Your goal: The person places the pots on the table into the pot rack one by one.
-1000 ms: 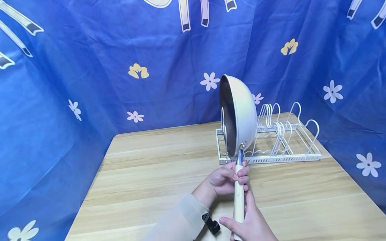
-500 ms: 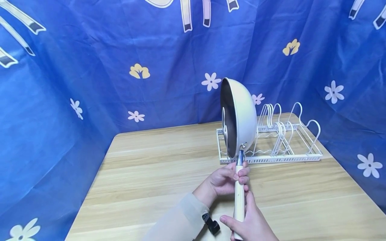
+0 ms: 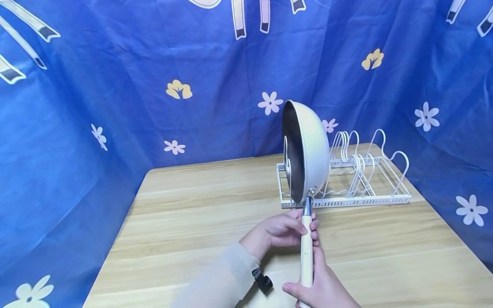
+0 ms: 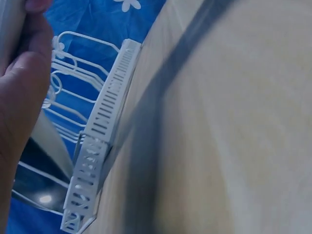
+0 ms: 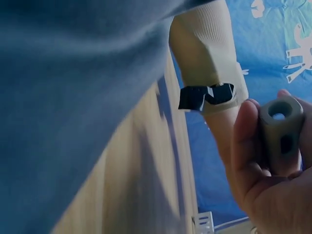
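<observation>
A white wok [image 3: 316, 149] with a dark inside stands on its edge, tilted sideways, at the left end of the white wire rack [image 3: 348, 202]. A looped wire of the rack shows in front of its dark side. My left hand [image 3: 283, 231] grips the cream handle just below its metal collar, thumb on the near side and fingertips showing on the right. Lower down, my right hand [image 3: 325, 284] holds the handle's end, its thumb lying to the left. In the right wrist view, the handle's holed end [image 5: 282, 119] sits between the fingers and palm.
The rack's other wire dividers [image 3: 360, 171] stand to the right of the wok. Beneath is a wooden table [image 3: 185, 239], with a blue patterned curtain [image 3: 215, 77] behind and at the sides. A black strap piece [image 3: 262, 280] hangs at the left wrist.
The wok has sunk slightly and its handle has shifted a little toward me. My left wrist and sleeve have moved slightly left. Both hands stay on the handle.
</observation>
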`<state>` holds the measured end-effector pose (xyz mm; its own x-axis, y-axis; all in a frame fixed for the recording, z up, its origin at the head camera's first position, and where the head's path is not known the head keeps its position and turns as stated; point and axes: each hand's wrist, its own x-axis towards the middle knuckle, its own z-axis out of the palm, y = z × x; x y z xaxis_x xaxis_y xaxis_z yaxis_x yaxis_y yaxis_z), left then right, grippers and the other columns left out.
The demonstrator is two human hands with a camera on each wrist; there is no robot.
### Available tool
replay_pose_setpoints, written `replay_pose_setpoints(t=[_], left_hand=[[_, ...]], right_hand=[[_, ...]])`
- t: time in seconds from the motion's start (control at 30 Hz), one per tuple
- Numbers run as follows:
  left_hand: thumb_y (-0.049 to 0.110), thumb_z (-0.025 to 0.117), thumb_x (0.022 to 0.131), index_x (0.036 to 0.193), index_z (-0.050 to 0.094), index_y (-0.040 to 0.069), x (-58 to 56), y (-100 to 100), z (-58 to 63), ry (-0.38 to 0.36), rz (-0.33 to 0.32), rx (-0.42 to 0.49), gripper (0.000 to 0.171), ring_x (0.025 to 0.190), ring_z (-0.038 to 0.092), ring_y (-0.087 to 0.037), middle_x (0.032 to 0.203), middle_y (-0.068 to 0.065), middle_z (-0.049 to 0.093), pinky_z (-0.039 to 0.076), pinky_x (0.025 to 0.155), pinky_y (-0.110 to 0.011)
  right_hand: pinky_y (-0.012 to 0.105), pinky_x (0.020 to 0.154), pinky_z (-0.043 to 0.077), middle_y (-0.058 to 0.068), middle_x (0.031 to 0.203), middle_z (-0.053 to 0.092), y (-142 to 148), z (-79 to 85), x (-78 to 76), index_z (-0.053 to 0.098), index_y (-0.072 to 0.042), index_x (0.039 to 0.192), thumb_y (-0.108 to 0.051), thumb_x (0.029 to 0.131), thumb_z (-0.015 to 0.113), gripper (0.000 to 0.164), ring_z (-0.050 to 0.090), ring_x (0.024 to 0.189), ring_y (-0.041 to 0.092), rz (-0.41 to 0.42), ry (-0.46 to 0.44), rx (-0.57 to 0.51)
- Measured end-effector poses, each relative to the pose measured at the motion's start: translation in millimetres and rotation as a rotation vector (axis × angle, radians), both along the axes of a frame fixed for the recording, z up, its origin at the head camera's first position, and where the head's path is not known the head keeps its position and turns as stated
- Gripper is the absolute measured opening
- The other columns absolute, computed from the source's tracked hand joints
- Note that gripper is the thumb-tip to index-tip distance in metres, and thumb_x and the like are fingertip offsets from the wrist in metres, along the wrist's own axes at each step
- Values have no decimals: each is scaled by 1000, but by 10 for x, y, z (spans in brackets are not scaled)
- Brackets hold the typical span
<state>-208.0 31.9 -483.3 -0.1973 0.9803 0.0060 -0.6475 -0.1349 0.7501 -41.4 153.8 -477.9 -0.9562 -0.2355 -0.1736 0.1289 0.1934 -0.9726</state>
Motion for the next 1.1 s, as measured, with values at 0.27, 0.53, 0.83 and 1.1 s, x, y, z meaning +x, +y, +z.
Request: replay_pose_setpoints(t=[0.27,0.53,0.83,1.1], left_hand=[[-11,42,82,106,47,18,-81,-59,121,121,-32,-160,38,98,65,-15,98,5,66,56,99,-30],[-11,49,84,115,44,13,-107,-127,206,244,-19,-284,40,103,68,-13,109,0,67,56,104,-31],[-11,57,87,128,40,5,-90,-210,268,348,56,-436,47,114,70,-24,142,-24,57,58,103,-46],[-12,59,89,123,44,4,-43,-211,230,365,144,-501,41,95,73,-21,143,-32,51,63,91,-48]], right_hand=[[29,74,65,25,104,66,177,-70,-59,-6,8,150,-16,85,79,109,73,84,12,190,37,-145],[27,79,64,28,114,64,358,-85,-123,2,10,149,-17,87,77,102,73,90,12,347,40,-164],[24,63,60,7,93,60,368,-144,-227,35,3,136,-21,77,85,82,63,75,8,274,60,65],[21,58,52,-3,86,60,323,-207,-242,45,-6,124,-38,72,87,74,57,70,2,220,139,343]])
